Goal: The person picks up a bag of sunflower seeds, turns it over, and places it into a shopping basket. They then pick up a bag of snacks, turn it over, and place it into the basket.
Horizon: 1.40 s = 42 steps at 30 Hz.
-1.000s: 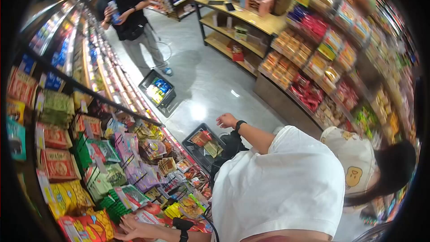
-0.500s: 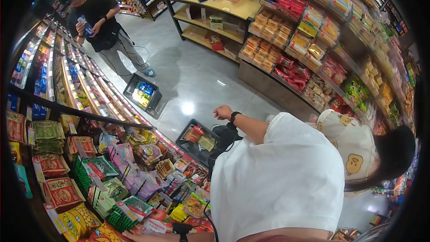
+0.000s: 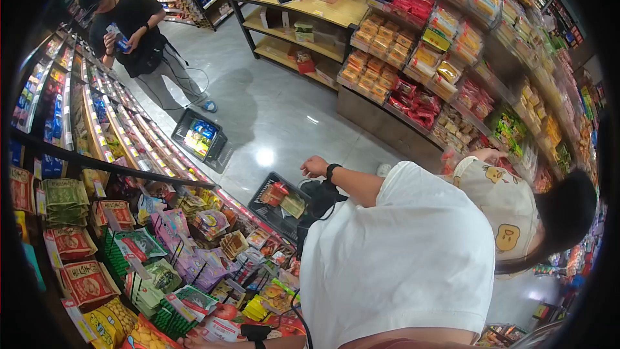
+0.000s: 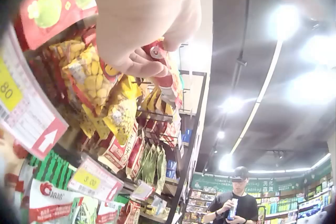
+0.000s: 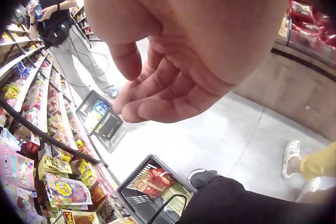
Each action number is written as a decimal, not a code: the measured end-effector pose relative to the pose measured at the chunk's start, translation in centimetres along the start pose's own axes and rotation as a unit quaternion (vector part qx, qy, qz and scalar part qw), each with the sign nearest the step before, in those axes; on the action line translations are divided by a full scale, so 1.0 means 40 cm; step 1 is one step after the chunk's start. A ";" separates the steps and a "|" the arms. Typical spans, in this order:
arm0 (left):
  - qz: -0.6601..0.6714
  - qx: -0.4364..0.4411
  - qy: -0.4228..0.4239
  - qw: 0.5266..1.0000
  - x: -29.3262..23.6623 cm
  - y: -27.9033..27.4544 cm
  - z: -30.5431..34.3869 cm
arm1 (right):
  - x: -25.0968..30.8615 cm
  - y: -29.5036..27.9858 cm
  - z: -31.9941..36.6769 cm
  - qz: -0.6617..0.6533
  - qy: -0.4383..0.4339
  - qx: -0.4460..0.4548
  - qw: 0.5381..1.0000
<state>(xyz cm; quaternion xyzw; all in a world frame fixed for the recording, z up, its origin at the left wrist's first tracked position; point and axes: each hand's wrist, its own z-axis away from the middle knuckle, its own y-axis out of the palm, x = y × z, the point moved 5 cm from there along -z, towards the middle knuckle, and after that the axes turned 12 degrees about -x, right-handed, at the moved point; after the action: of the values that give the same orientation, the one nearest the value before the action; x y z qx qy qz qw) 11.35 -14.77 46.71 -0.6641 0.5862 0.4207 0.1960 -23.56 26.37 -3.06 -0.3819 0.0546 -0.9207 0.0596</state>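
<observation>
In the left wrist view, my left hand (image 4: 152, 22) pinches a red snack packet (image 4: 167, 77) between thumb and curled fingers, with much of the packet hidden behind them. Yellow snack bags (image 4: 89, 77) hang on the rack close beside these fingers. The head view catches only part of that hand, low at its bottom edge, by an orange-red snack bag (image 3: 150, 335). My right hand (image 5: 173, 71) hangs loosely curled in the air, holding nothing. Below it on the floor stands a dark shopping basket (image 3: 279, 179) with a red packet (image 5: 152, 182) and a greenish packet (image 5: 177, 195) inside.
Shelves of hanging packets (image 3: 139, 242) run along my left. Farther down the aisle a person in black (image 3: 126, 22) holds a blue-and-white item beside another basket (image 3: 218, 161). At my right, another person in a patterned top (image 3: 494, 200) bends near the pastry display (image 3: 387, 45).
My left hand has moved lower in the head view, mostly out of the frame. The view has shifted a little, and the neighbour at right now shows an arm reaching toward the display.
</observation>
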 end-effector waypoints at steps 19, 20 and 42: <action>-0.065 0.006 0.236 0.970 -0.046 -0.100 -0.056 | -0.023 0.013 -0.012 0.046 0.041 0.040 0.997; -0.134 0.027 0.250 0.958 -0.034 -0.103 -0.053 | -0.016 0.023 -0.019 0.047 0.045 0.049 0.997; 0.035 -0.200 -0.150 0.968 -0.010 0.097 -0.064 | 0.393 0.672 -0.331 0.406 -0.013 0.344 0.847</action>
<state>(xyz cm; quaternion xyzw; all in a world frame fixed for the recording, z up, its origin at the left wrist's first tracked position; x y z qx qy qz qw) 8.55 -17.37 49.37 -0.5978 0.4772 0.6309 0.1298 -42.15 -1.83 -5.32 -0.2927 -0.1165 -0.7690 0.5562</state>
